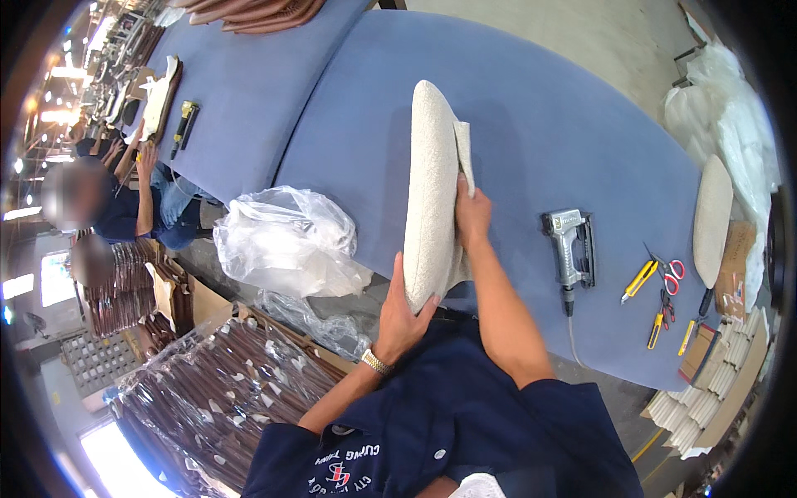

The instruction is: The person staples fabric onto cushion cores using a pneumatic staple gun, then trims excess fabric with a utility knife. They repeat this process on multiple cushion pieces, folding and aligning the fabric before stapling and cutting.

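A cream, nubby-fabric padded cushion [429, 191] stands on its edge in front of me, its long side pointing away. My left hand [403, 314] grips the near end, thumb on one side and fingers on the other. Farther along the right side, my right hand [472, 217] is closed on a loose flap of fabric [464, 149] at the cushion's underside. Part of the underside is hidden from view. To the right, a silver staple gun [568, 246] lies on the blue-covered table [374, 108], with a hose running from it.
Scissors [672, 272], yellow cutters [639, 280] and small snips [663, 315] lie at the right, near another cream cushion [711, 220]. Clear plastic bags [286, 236] bulge at the table's left edge. Wrapped brown pieces [232, 390] are stacked lower left. A co-worker [137, 203] stands at far left.
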The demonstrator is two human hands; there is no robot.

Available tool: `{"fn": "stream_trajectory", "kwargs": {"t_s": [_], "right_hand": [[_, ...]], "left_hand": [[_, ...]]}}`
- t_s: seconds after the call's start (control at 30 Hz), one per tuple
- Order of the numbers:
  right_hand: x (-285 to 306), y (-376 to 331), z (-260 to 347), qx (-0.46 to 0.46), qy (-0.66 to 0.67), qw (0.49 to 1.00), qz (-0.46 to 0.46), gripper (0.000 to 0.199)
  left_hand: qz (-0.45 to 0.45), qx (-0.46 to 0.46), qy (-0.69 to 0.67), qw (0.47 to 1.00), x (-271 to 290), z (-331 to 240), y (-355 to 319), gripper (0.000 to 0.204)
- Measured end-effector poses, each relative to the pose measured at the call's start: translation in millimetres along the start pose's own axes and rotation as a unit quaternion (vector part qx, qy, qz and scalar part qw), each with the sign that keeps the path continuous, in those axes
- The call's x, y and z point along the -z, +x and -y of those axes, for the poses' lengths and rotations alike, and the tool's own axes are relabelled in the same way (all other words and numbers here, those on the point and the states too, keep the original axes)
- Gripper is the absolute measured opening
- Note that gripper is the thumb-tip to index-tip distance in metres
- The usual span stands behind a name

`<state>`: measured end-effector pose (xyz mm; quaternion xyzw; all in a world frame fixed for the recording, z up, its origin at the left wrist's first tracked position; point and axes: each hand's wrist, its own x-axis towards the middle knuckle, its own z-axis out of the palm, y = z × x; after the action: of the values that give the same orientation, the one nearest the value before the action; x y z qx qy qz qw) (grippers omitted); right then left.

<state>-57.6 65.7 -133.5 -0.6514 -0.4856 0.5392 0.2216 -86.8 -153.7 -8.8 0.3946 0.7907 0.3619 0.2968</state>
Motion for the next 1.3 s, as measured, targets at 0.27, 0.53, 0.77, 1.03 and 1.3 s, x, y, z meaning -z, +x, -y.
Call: {"fn": "stream_trajectory", "kwargs": {"t_s": [0.27,0.53,0.77,1.03,1.3], "right_hand": [[-9,5,-12,0.032,-0.080,0.995,-0.055,0.045],[-9,18,-46,0.071,0.031,0.996,-0.043,0.044],[-12,28,-58,0.092,-0.040,0.992,-0.078,0.038],[14,-2,-25,0.018,0.103,0.992,0.073,0.040],[11,-91,-60,-0.156,0.256,0.938,0.175,0.062]], "left_hand": [[-0.014,-0.128,0.020,0.991,1,-24,133,0.095],[0.039,0.018,0.068,0.997,0,-80,310,0.095],[0.006,-0.003,-0.057,0.998,-21,-48,114,0.096],[-0.037,0.016,0.029,0.999,2,11,-3,0.094],[-0.019,-0.086,0.101,0.991,40,33,-11,0.093]]}}
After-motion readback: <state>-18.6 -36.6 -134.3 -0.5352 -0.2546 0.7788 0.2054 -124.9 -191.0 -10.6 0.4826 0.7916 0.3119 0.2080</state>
